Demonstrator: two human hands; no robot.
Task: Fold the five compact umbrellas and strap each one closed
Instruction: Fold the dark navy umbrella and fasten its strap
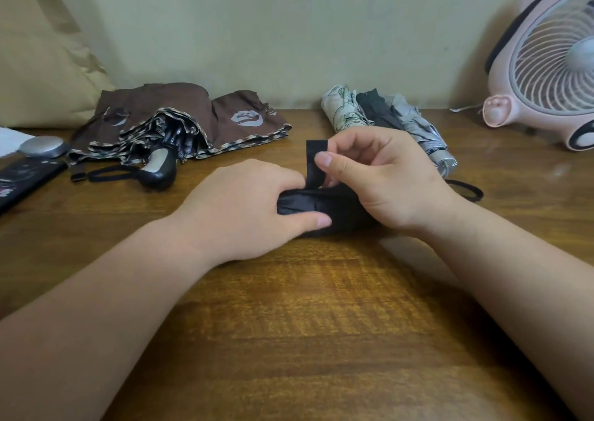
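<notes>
A rolled black umbrella [308, 205] lies across the middle of the wooden table [305, 324]. My left hand [244, 208] grips its left part, thumb along the front. My right hand [379, 176] pinches its black strap [313, 160] between thumb and forefinger, with the strap standing upright above the roll. A black wrist loop [466, 190] shows to the right of my hand. A brown umbrella [180, 121] lies loose and unfolded at the back left, its black handle [160, 169] toward me. Three folded umbrellas lie at the back right: cream printed [342, 107], dark [377, 107], grey [424, 134].
A pink desk fan [546, 60] stands at the far right by the wall. A beige cloth bag [41, 60] leans at the back left. At the left edge lie a grey rounded object [41, 146] and a dark flat case [22, 179].
</notes>
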